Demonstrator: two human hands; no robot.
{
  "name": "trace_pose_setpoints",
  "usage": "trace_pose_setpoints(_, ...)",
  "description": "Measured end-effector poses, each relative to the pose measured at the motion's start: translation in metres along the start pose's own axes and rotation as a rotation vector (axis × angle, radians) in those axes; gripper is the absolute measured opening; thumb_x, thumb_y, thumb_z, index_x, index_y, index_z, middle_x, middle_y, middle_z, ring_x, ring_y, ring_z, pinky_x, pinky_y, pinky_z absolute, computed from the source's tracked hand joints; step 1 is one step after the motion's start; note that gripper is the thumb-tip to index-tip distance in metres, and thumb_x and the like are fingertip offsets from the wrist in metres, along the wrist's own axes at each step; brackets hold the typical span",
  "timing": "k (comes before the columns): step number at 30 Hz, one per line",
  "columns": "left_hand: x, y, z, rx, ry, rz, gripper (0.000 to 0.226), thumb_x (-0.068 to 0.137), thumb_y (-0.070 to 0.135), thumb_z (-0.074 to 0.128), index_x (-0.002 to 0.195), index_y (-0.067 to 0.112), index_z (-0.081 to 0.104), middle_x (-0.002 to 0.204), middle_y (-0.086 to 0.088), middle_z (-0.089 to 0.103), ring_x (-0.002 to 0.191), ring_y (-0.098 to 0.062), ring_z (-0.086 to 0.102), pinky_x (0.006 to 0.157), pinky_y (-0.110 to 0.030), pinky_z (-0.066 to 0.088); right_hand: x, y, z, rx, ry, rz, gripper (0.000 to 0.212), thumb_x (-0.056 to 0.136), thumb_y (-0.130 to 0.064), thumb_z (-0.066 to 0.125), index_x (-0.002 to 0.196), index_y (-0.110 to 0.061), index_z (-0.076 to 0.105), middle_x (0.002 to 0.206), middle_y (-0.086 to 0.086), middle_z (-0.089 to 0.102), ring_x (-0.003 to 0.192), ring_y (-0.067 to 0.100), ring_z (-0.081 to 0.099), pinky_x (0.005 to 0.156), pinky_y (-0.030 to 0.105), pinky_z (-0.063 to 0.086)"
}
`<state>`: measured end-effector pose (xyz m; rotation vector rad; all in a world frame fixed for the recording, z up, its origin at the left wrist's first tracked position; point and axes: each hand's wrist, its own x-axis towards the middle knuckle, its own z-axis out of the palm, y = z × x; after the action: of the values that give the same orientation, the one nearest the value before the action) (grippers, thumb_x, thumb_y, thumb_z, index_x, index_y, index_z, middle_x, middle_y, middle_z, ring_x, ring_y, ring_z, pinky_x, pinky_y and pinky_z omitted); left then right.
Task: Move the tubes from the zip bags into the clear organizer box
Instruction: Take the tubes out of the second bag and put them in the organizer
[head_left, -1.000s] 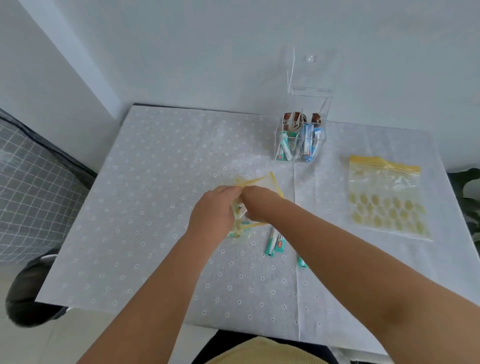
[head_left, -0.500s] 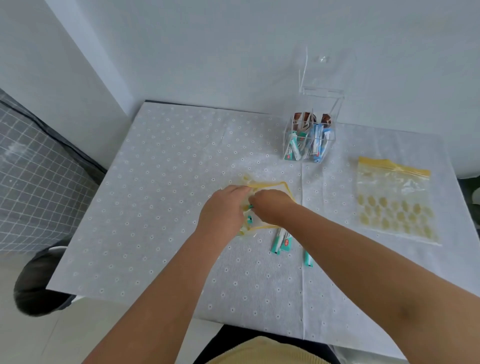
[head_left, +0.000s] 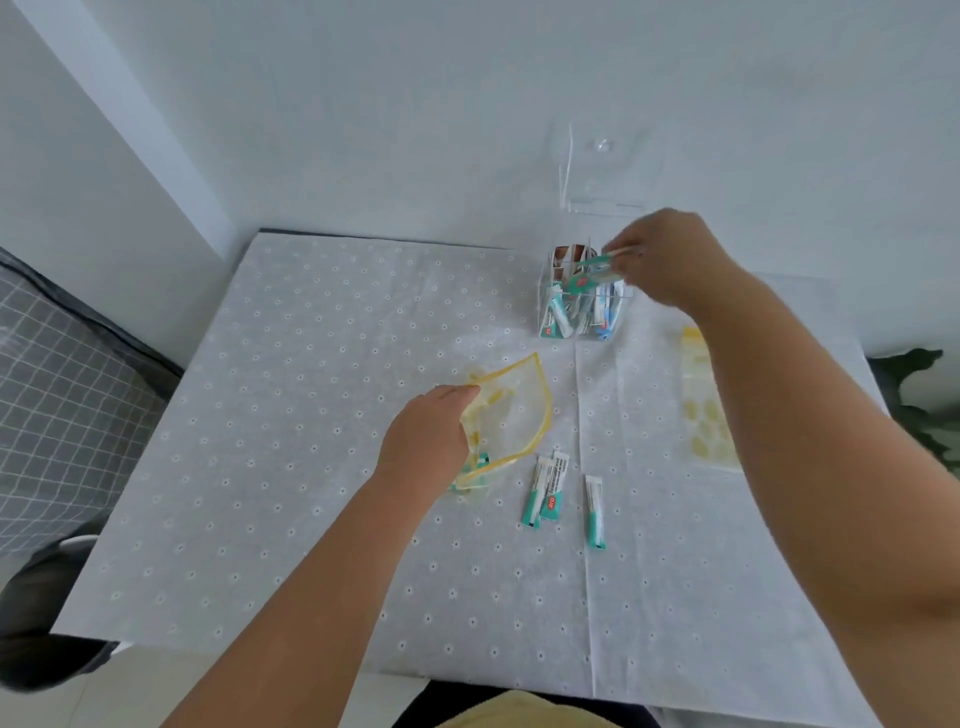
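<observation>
My left hand (head_left: 423, 441) pinches the open mouth of a clear zip bag with a yellow rim (head_left: 511, 410) at the table's middle; a teal tube end shows inside it near my palm. My right hand (head_left: 667, 260) is over the clear organizer box (head_left: 584, 306) at the back, holding a teal-and-white tube (head_left: 589, 273) just above its top. The box holds several tubes, and its lid stands raised behind it. Three tubes lie on the cloth: a pair (head_left: 545, 488) and a single one (head_left: 595, 512).
A second zip bag with yellow spots (head_left: 701, 410) lies flat to the right, partly hidden by my right forearm. The table (head_left: 291, 415) has a white dotted cloth and stands against a white wall. A grey checked surface is at the left, a plant at the far right.
My right hand left the bag and moved up and right to the organizer box with a tube. My left hand stayed on the bag, now seen open.
</observation>
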<state>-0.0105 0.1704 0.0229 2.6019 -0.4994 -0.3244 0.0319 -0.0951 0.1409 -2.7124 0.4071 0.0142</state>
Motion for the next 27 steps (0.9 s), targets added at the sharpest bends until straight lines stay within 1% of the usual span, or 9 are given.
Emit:
trace_pose_setpoints(3, 0.002, 0.003, 0.0, 0.003, 0.007, 0.012, 0.055, 0.089, -0.001, 0.042, 0.137, 0.024, 0.05, 0.137, 0.006, 0.054, 0.117, -0.021, 0.054, 0.096, -0.035, 0.048, 0.043, 0.012, 0.018, -0.131, 0.018, -0.028, 0.035, 0.09, -0.001, 0.046, 0.114, -0.009, 0.071, 0.118, 0.012, 0.068, 0.107, 0.03, 0.061, 0.089, 0.031, 0.049)
trace_pose_setpoints(10, 0.001, 0.005, -0.002, 0.03, 0.01, 0.031, 0.055, 0.09, 0.0, 0.041, 0.138, 0.025, 0.048, 0.138, 0.008, 0.053, 0.117, -0.019, 0.054, 0.094, -0.03, 0.047, 0.075, 0.008, 0.061, -0.416, -0.208, -0.194, 0.045, 0.085, 0.006, 0.05, 0.12, -0.018, 0.067, 0.123, 0.01, 0.06, 0.114, 0.032, 0.058, 0.095, 0.043, 0.05)
trace_pose_setpoints(13, 0.0, 0.006, -0.003, 0.031, 0.021, 0.032, 0.055, 0.09, 0.0, 0.042, 0.139, 0.025, 0.047, 0.138, 0.008, 0.053, 0.117, -0.018, 0.053, 0.095, -0.029, 0.046, 0.074, 0.008, 0.065, -0.439, -0.272, -0.216, 0.05, 0.086, 0.006, 0.05, 0.125, -0.021, 0.064, 0.127, 0.01, 0.059, 0.117, 0.03, 0.056, 0.097, 0.041, 0.048)
trace_pose_setpoints(17, 0.0, 0.005, -0.004, 0.019, 0.034, 0.026, 0.054, 0.091, 0.001, 0.042, 0.139, 0.025, 0.047, 0.138, 0.008, 0.053, 0.117, -0.018, 0.054, 0.095, -0.028, 0.046, 0.069, 0.005, 0.057, -0.388, -0.238, -0.212, 0.057, 0.089, 0.0, 0.05, 0.139, -0.026, 0.049, 0.136, 0.01, 0.049, 0.128, 0.031, 0.044, 0.104, 0.045, 0.041)
trace_pose_setpoints(19, 0.001, 0.004, -0.005, 0.012, 0.04, 0.017, 0.054, 0.091, 0.001, 0.042, 0.139, 0.025, 0.048, 0.138, 0.007, 0.054, 0.117, -0.018, 0.054, 0.095, -0.028, 0.045, 0.058, 0.0, 0.047, -0.314, -0.15, -0.202, 0.055, 0.086, 0.001, 0.048, 0.133, -0.026, 0.055, 0.131, 0.01, 0.051, 0.123, 0.032, 0.046, 0.101, 0.044, 0.043)
trace_pose_setpoints(22, 0.003, -0.001, -0.006, -0.007, 0.054, 0.012, 0.054, 0.09, 0.001, 0.042, 0.138, 0.024, 0.049, 0.137, 0.007, 0.054, 0.117, -0.018, 0.054, 0.096, -0.028, 0.045, 0.017, -0.021, 0.029, -0.067, -0.101, -0.221, 0.034, 0.083, 0.001, 0.049, 0.099, -0.017, 0.073, 0.101, 0.007, 0.067, 0.09, 0.022, 0.062, 0.076, 0.023, 0.045)
trace_pose_setpoints(24, 0.003, -0.003, -0.006, -0.009, 0.047, 0.012, 0.055, 0.089, 0.0, 0.042, 0.138, 0.024, 0.05, 0.137, 0.007, 0.054, 0.118, -0.018, 0.054, 0.097, -0.029, 0.045, -0.024, -0.04, 0.025, 0.107, -0.273, -0.215, 0.029, 0.083, -0.001, 0.051, 0.084, -0.016, 0.076, 0.079, 0.002, 0.07, 0.062, 0.005, 0.06, 0.058, 0.011, 0.043)
trace_pose_setpoints(25, 0.003, -0.004, -0.006, -0.011, 0.039, 0.019, 0.056, 0.088, -0.001, 0.041, 0.137, 0.025, 0.05, 0.137, 0.007, 0.054, 0.118, -0.019, 0.054, 0.097, -0.03, 0.044, -0.042, -0.048, 0.032, 0.136, -0.389, -0.236, 0.027, 0.084, -0.002, 0.053, 0.084, -0.015, 0.077, 0.075, 0.001, 0.071, 0.059, 0.001, 0.059, 0.057, 0.009, 0.045)
trace_pose_setpoints(27, 0.002, -0.006, -0.005, -0.008, 0.022, 0.048, 0.06, 0.084, -0.004, 0.041, 0.136, 0.025, 0.052, 0.136, 0.006, 0.056, 0.117, -0.022, 0.054, 0.095, -0.03, 0.044, -0.062, -0.058, 0.068, 0.002, -0.557, -0.305, 0.026, 0.087, -0.006, 0.053, 0.09, -0.015, 0.078, 0.086, 0.002, 0.075, 0.076, 0.008, 0.066, 0.076, 0.02, 0.053)
